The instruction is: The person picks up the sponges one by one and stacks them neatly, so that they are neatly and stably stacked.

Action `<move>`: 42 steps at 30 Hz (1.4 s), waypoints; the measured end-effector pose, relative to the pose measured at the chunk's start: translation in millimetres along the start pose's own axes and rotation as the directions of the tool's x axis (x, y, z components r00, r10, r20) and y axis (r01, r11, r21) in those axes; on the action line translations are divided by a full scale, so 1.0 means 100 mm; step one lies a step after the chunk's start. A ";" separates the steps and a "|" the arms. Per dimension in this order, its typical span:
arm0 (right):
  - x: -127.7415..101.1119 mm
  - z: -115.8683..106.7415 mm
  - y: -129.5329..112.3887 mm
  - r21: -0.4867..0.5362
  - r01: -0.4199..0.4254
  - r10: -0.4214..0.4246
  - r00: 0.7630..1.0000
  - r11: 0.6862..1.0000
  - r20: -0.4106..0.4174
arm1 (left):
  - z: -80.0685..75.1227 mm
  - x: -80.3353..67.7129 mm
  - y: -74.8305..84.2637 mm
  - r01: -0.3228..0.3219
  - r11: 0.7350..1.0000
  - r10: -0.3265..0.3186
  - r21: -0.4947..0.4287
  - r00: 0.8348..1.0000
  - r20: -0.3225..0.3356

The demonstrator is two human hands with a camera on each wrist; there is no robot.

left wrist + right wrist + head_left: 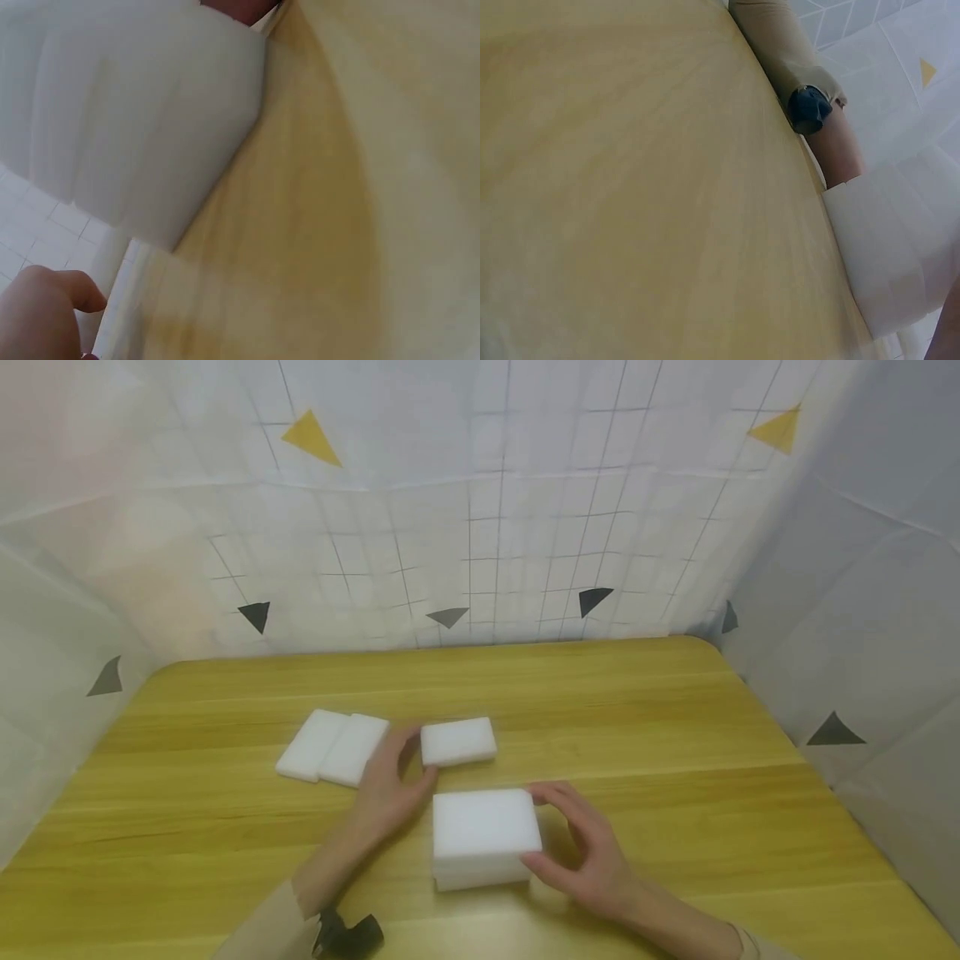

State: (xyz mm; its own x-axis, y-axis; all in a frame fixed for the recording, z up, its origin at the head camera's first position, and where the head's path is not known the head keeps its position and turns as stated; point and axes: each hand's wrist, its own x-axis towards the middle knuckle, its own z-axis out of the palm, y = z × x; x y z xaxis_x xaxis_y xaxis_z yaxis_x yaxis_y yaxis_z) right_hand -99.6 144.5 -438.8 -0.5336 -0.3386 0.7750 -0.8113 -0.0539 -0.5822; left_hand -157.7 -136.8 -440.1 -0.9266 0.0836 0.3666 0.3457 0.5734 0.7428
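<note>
A stack of white sponge-like blocks (487, 827) sits near the middle front of the table. My right hand (592, 856) grips its right end, thumb at the front corner and fingers at the back. Layers of the stack (142, 120) show large in the left wrist view, and the stack (889, 247) stands at the right of the right wrist view. Beyond it, a smaller white block (459, 742) lies flat; my left hand (393, 785) holds its left end between thumb and fingers. One left finger (45, 307) appears at the lower left in the left wrist view.
Two flat white blocks (333, 747), side by side and slightly overlapping, lie left of my left hand. A dark strap (348, 935) hangs at the left wrist. The wooden table (637, 718) meets patterned white sheeting (420, 552) at the back and sides.
</note>
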 end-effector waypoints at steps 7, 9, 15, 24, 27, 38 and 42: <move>0.00 0.00 0.00 0.001 -0.003 0.003 1.000 1.000 0.001 | -0.03 -0.12 0.08 -0.064 0.994 0.060 -0.089 0.997 -0.048; 0.00 0.00 0.00 0.004 -0.002 0.002 1.000 1.000 0.000 | -0.04 -0.14 0.10 -0.090 0.991 0.082 -0.097 0.994 -0.078; 0.00 0.01 0.01 0.011 0.009 -0.009 1.000 1.000 -0.002 | -0.09 -0.19 0.17 -0.196 0.977 0.181 -0.081 0.969 -0.167; 0.00 0.00 0.02 0.016 0.015 -0.015 1.000 1.000 0.004 | -0.24 -0.27 0.30 -0.255 0.957 0.218 -0.138 0.947 -0.237; 0.00 0.00 0.02 0.014 0.010 -0.010 1.000 1.000 0.003 | -0.27 -0.31 0.35 -0.286 0.940 0.236 -0.185 0.939 -0.249; 0.00 0.01 0.00 -0.002 -0.012 0.012 1.000 1.000 0.003 | -0.27 -0.46 0.54 -0.446 0.851 0.366 -0.277 0.883 -0.295; 0.00 0.00 0.00 -0.004 -0.018 0.018 1.000 1.000 0.004 | -0.26 -0.53 0.58 -0.468 0.838 0.390 -0.281 0.873 -0.293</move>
State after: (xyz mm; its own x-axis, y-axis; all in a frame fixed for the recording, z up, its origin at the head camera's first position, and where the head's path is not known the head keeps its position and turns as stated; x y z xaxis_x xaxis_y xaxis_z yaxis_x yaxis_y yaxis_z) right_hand -99.9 144.2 -439.1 -0.5471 -0.3428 0.7637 -0.8027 -0.0439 -0.5947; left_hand -85.2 -129.1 -402.2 -0.6308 0.0572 0.7738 0.7651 0.2122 0.6080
